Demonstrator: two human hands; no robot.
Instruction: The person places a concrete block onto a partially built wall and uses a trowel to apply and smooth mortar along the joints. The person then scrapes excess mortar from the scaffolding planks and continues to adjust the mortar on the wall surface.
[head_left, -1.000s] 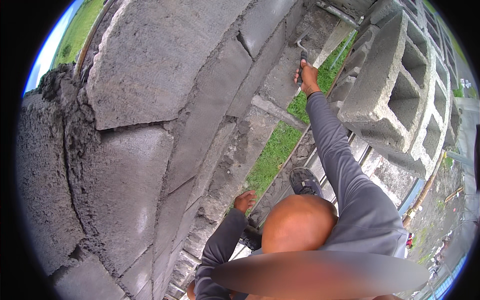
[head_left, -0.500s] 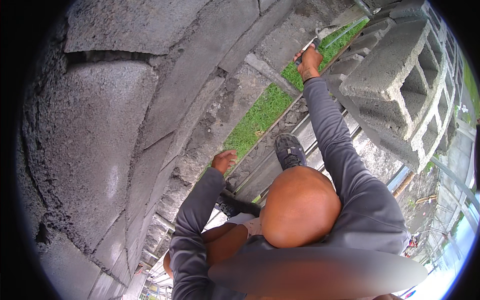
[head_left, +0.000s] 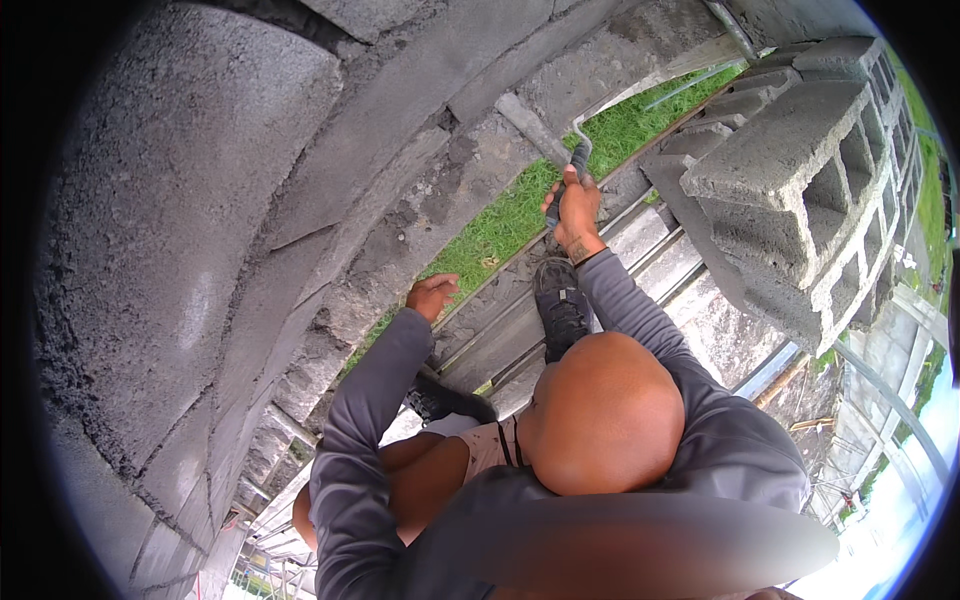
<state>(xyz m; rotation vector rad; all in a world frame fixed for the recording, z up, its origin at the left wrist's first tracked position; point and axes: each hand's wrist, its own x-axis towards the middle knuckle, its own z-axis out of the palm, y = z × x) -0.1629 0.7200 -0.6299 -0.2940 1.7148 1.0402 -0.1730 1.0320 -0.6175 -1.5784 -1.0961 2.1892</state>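
Note:
My right hand (head_left: 575, 215) is closed round the dark handle of a trowel (head_left: 580, 155), over the planks close to the strip of grass. The trowel's bent metal neck points away from me toward the wall ledge; I cannot make out its blade clearly. My left hand (head_left: 433, 297) is open and empty, its fingers stretched out above the gap between the rough ledge (head_left: 400, 225) and the planks. To its left rises the grey block wall (head_left: 190, 200), with mortar in its joints.
Hollow concrete blocks (head_left: 780, 140) are stacked at the right, close to my right arm. Metal planks (head_left: 500, 345) run under my shoe (head_left: 562, 305). A short crosspiece (head_left: 532, 128) spans from the ledge at the top. Green grass (head_left: 490, 225) shows below through the gap.
My right hand has come back toward me and to the left, bringing the trowel with it. My left hand has shifted slightly left and stays open.

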